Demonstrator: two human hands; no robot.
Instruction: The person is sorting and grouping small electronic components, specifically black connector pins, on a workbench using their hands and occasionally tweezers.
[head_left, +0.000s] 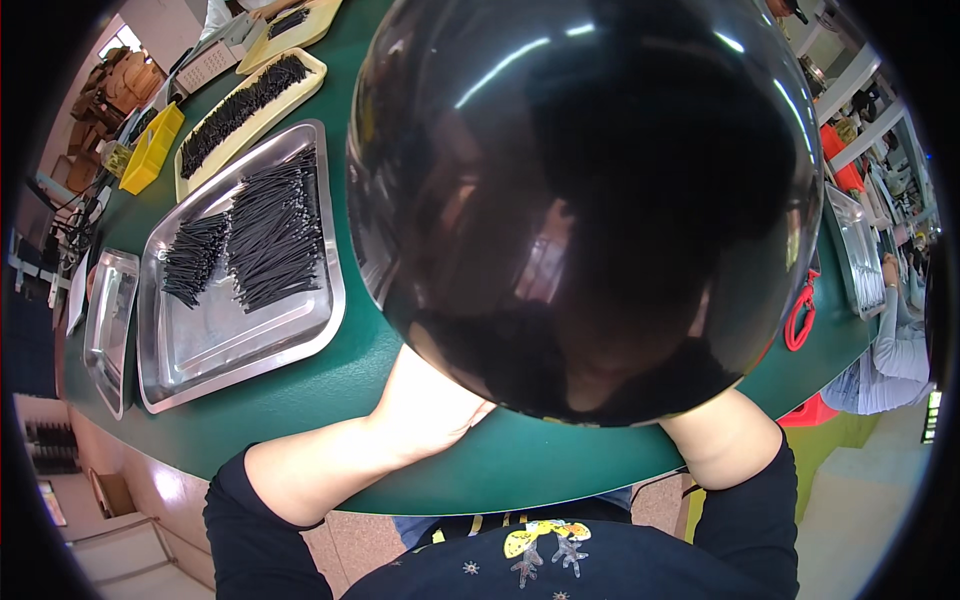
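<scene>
Green table (330, 385), steel tray (190, 350) of black sticks (270, 225); black dome (590, 200) hides both hands, grip state unreadable.

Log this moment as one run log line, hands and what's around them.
hands: both hidden behind glossy black dome | forearms on green table | left: steel tray of black sticks

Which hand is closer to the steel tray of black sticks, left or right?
Left, probably. The left forearm lies nearest the steel tray of black sticks; both hands are hidden behind the large dark dome.
</scene>
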